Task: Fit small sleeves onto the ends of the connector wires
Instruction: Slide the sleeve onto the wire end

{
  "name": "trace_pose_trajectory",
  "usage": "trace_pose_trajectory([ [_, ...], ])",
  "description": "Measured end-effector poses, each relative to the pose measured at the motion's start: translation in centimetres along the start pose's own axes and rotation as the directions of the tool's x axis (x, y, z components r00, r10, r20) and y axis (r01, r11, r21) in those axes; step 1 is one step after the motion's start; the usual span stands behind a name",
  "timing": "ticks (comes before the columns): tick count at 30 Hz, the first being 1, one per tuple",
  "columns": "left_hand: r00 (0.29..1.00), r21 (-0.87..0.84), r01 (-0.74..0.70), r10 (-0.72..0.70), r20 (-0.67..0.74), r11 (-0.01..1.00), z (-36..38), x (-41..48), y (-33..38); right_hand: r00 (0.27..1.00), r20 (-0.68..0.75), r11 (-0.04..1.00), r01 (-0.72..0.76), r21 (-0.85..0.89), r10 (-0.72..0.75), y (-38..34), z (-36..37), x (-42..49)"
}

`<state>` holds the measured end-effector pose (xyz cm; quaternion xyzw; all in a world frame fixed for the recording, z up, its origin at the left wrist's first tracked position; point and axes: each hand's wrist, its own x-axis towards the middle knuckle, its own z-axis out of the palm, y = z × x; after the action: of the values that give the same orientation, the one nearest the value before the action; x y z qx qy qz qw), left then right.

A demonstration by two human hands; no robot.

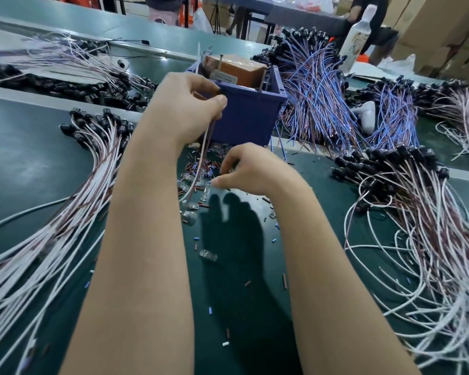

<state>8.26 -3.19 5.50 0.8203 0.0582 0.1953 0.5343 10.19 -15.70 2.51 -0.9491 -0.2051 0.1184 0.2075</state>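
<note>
— Where were the hands when you froze the feed?
— My left hand (190,104) was raised over the middle of the worktop (33,163), in front of the blue bin (249,115). Its fingers (220,101) were clamped on one connector wire (200,159) near its black plug end, thumb against forefinger. The white and brown strands hung straight down from there.
— And the other one?
— My right hand (252,169) sat lower and nearer to me, just beside the hanging strands. Its fingers (221,182) were curled, with thumb and forefinger tips drawn together. Whether a sleeve sat between them I could not tell, as it was too small.
— Where were the sleeves?
— The loose sleeves (205,165) lay scattered on the worktop under both hands. They were thickest just in front of the bin and thinned out toward the near edge. A few clear plastic housings (208,255) lay among them.
— And the stock?
— A white-and-brown bundle (65,201) fanned along the left edge, and a second white-and-brown bundle (417,226) along the right edge. A blue-and-brown bundle (314,104) was heaped right of the bin. A brown box (238,70) stood inside the bin.
</note>
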Motion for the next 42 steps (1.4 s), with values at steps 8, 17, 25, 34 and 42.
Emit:
trace_pose_trajectory([
  [8,1.0,-0.017,0.024,-0.024,-0.006,1.0,-0.7,-0.2,0.4,0.947,0.265,0.945,0.244,-0.218,-0.183,-3.9,3.4,-0.5],
  [17,0.991,-0.032,-0.042,0.046,0.128,0.999,-0.2,-0.7,0.7,0.959,-0.279,0.85,0.188,0.493,-0.051,2.0,-3.4,-1.7],
  [25,0.98,-0.024,-0.09,0.093,0.179,0.996,0.6,-0.3,-0.4,0.859,-0.508,0.782,0.359,0.51,-0.063,2.1,-4.7,-2.2],
  [34,0.961,-0.017,-0.107,0.108,0.256,0.994,0.6,-0.6,-0.1,0.817,-0.569,0.835,0.377,0.4,-0.097,1.4,-4.8,-2.3],
  [42,0.953,-0.045,-0.084,0.093,0.287,0.995,0.7,-0.7,-0.1,0.809,-0.576,0.88,0.352,0.319,-0.116,1.4,-4.8,-2.1],
])
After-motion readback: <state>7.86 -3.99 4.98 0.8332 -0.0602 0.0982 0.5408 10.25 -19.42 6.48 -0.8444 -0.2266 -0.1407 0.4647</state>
